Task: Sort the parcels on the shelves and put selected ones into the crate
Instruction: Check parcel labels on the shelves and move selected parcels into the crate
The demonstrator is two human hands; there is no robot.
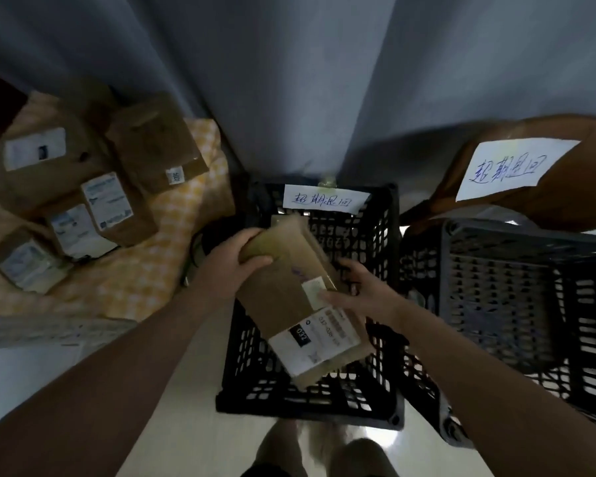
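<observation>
I held a labelled cardboard parcel (289,294) tilted over the black crate (307,404), left hand (245,249) curled round its far end, right hand (362,290) pinching its side. The next move, I judged, was lowering it in flat.

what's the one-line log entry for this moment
left hand: grips parcel | right hand: grips parcel | parcel: tilted over black crate
</observation>
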